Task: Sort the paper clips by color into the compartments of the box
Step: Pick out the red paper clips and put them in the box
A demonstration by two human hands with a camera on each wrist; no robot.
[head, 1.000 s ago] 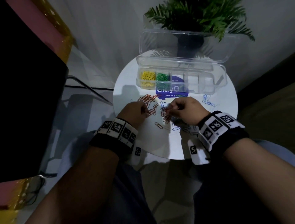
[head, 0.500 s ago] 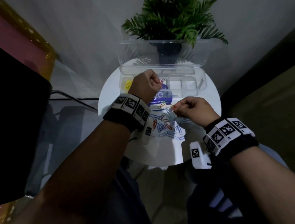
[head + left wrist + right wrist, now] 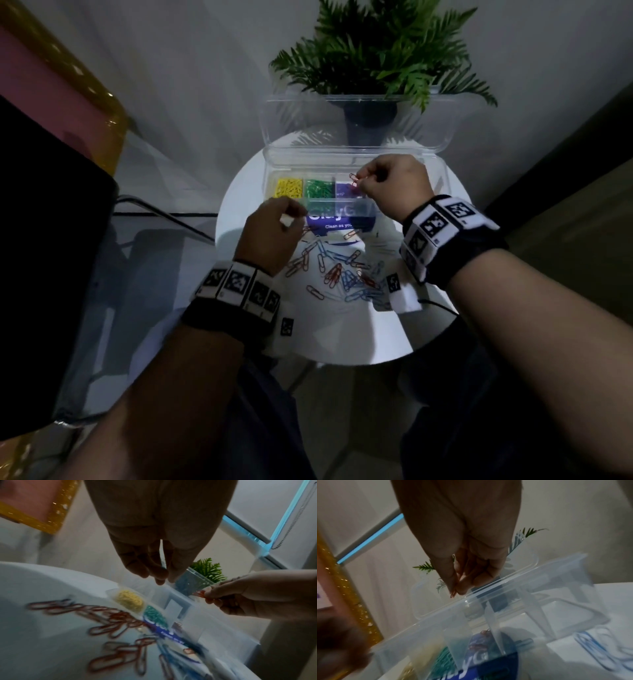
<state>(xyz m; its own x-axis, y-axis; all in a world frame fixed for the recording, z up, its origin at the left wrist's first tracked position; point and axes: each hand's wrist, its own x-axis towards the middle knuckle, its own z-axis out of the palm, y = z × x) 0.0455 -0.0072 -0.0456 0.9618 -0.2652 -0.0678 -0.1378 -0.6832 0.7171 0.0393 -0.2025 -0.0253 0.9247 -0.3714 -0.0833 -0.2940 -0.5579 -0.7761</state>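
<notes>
A potted fern (image 3: 380, 58) stands behind a round white table (image 3: 359, 339), touching the wall.

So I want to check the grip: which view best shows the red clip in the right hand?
The head view: the red clip sticks out clear of the right hand. Left wrist shows it sideways, blurred; right wrist shows only its tip.

Dim room: pale wall (image 3: 205, 85), round white table (image 3: 342, 335), potted fern (image 3: 376, 58).
</notes>
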